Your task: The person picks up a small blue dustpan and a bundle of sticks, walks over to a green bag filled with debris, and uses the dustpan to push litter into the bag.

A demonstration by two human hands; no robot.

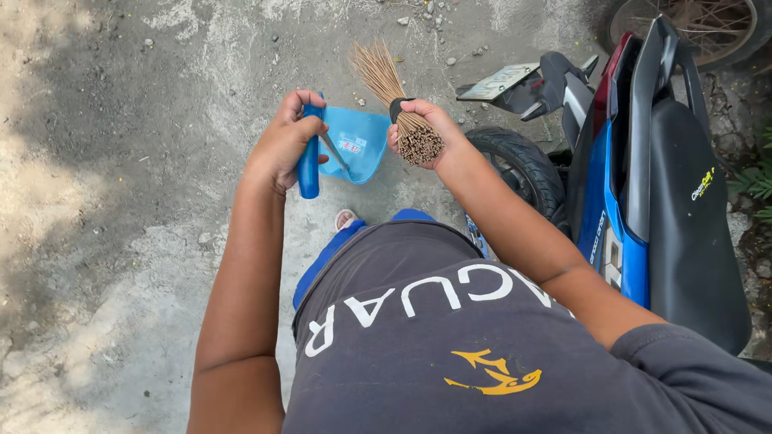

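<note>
Risk sits mostly with the stick broom (398,100): the right hand (426,133) has its fingers wrapped tight around the cut end only, just below the black binding band, so the bristles fan up and away over the concrete ground (121,201). A loose band or a slack grip could, I judge, let thin sticks slide out and scatter. The left hand (285,145) is closed firmly around the dark blue handle of the light blue dustpan (354,145), which hangs tilted toward the ground; anything in it would likely spill, though whether it holds any debris cannot be told. The parked blue-and-black motorbike (643,185) stands close at the right, near enough for an elbow to knock.

Count: one broom, one dustpan, one motorbike, two hands, one sandalled foot (346,219) showing, and small pebbles (450,60) scattered at the far edge of the ground.
</note>
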